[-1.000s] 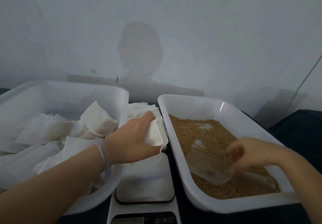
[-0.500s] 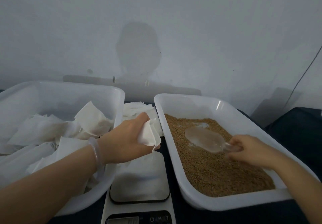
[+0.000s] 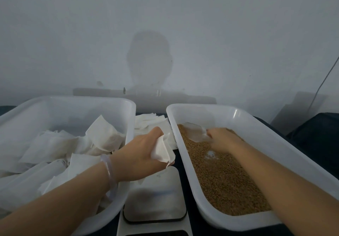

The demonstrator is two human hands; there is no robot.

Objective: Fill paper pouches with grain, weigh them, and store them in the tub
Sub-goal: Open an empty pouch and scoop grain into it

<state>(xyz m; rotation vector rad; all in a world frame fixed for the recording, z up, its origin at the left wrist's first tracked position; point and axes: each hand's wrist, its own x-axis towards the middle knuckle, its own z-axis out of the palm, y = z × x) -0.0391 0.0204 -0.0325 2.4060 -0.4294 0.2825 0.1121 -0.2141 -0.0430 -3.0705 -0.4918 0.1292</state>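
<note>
Gripping a white paper pouch (image 3: 162, 151) in left hand (image 3: 139, 155), between tub (image 3: 82, 100) and tray (image 3: 205, 114). Gripping clear scoop (image 3: 195, 134) in right hand (image 3: 222, 139), touching grain (image 3: 220, 177).

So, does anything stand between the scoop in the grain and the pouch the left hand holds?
Only the grain tub's left wall: the scoop lies inside it, the pouch just outside, in the left hand. Above the rim, nothing visible blocks.
</note>
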